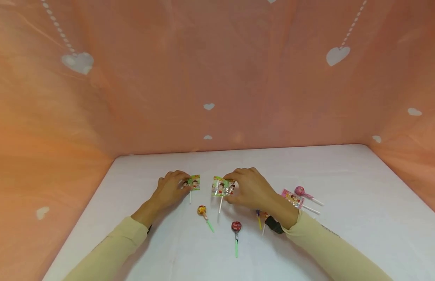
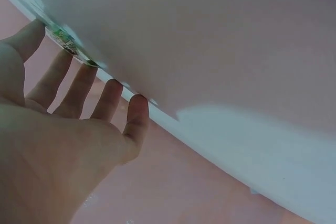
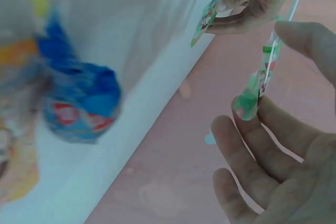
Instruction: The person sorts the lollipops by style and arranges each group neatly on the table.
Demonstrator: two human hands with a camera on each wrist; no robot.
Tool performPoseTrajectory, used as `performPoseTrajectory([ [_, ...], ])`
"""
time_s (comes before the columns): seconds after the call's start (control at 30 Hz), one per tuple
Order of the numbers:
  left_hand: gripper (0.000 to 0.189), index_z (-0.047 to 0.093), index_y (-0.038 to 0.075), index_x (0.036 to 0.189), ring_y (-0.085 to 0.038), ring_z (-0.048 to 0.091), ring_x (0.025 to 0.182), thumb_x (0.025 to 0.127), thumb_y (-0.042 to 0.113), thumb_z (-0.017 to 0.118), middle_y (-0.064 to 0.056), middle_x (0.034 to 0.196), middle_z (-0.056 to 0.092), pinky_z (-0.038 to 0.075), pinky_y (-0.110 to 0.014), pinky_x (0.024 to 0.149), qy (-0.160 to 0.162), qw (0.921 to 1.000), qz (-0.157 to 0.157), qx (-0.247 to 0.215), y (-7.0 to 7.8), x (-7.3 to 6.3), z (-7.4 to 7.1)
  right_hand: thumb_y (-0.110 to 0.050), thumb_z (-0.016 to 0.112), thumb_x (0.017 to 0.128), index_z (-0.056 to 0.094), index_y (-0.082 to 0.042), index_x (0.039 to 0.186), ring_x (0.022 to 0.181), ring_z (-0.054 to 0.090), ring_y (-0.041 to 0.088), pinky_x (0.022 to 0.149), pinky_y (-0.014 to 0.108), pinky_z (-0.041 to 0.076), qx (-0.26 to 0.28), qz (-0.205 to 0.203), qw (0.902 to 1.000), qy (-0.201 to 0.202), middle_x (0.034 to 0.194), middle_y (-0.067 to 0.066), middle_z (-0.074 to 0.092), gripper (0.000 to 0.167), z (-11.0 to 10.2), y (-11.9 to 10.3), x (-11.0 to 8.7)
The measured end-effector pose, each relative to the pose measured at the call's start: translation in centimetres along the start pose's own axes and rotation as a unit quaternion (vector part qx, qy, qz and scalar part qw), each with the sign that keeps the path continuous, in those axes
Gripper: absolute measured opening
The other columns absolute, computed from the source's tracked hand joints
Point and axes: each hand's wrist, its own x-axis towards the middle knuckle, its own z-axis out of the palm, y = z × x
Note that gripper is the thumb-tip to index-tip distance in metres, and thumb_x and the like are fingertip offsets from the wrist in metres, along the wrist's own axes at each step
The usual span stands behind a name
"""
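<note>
My left hand (image 1: pixel 171 189) pinches a flat lollipop in a green wrapper (image 1: pixel 194 182), its white stick pointing toward me. In the right wrist view that same wrapper (image 3: pixel 203 24) shows between the left thumb and fingers. A second green-wrapped lollipop (image 1: pixel 220 187) is pinched by my right hand (image 1: pixel 250 189), a short gap to the right of the first. Its wrapper (image 3: pixel 254 87) spans thumb and fingertips in the right wrist view. Nearer me lie a yellow-orange round lollipop (image 1: pixel 202 210) and a dark red one (image 1: pixel 236 227), both with green sticks.
Right of the right forearm lie a pink round lollipop (image 1: pixel 300 191) and a pink-wrapped flat one (image 1: pixel 292 198). A blue round lollipop (image 3: pixel 84 103) and an orange-wrapped one (image 3: pixel 18 161) sit beneath the right wrist. Orange cloth (image 1: pixel 221 78) rises behind the white table (image 1: pixel 150 249).
</note>
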Motion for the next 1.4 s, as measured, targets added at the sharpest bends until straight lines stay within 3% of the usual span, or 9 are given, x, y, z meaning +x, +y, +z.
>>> performPoseTrajectory([
  [0.23,0.036,0.067,0.011,0.122,-0.036,0.05,0.129,0.092,0.03,0.068,-0.012,0.135,0.061,0.038,-0.055,0.095,0.006,0.9999,-0.002,0.011,-0.3,-0.3,-0.2,-0.047,0.076,0.08,0.069,-0.017,0.123,0.115,0.063,0.019,0.102,0.043,0.043,0.015,-0.009,0.9995,-0.026,0.117,0.001,0.07,0.053,0.5,-0.7,2.1],
  [0.6,0.035,0.068,0.011,0.121,-0.037,0.052,0.128,0.092,0.03,0.069,-0.011,0.133,0.063,0.039,-0.054,0.092,0.015,0.9997,0.013,0.016,-0.4,0.0,-0.2,-0.047,0.076,0.081,0.069,-0.017,0.124,0.116,0.063,0.019,0.099,0.042,0.045,0.006,-0.021,0.9995,-0.023,0.118,0.001,0.07,0.053,2.0,-1.2,4.6],
  [1.1,0.035,0.067,0.011,0.123,-0.036,0.05,0.13,0.092,0.028,0.068,-0.012,0.134,0.062,0.038,-0.056,0.096,0.006,0.9999,0.008,0.004,0.1,0.3,0.0,-0.046,0.075,0.083,0.068,-0.014,0.125,0.113,0.063,0.024,0.096,0.042,0.048,-0.046,-0.055,0.9953,-0.066,0.121,0.004,0.069,0.054,3.5,0.9,6.4],
  [1.4,0.036,0.068,0.011,0.122,-0.036,0.051,0.129,0.091,0.029,0.068,-0.011,0.134,0.062,0.038,-0.055,0.095,0.006,1.0,0.004,0.003,0.1,0.3,0.1,-0.046,0.075,0.084,0.067,-0.013,0.126,0.114,0.062,0.025,0.094,0.041,0.048,-0.041,-0.045,0.9949,-0.08,0.123,0.006,0.067,0.054,4.0,1.1,7.4],
])
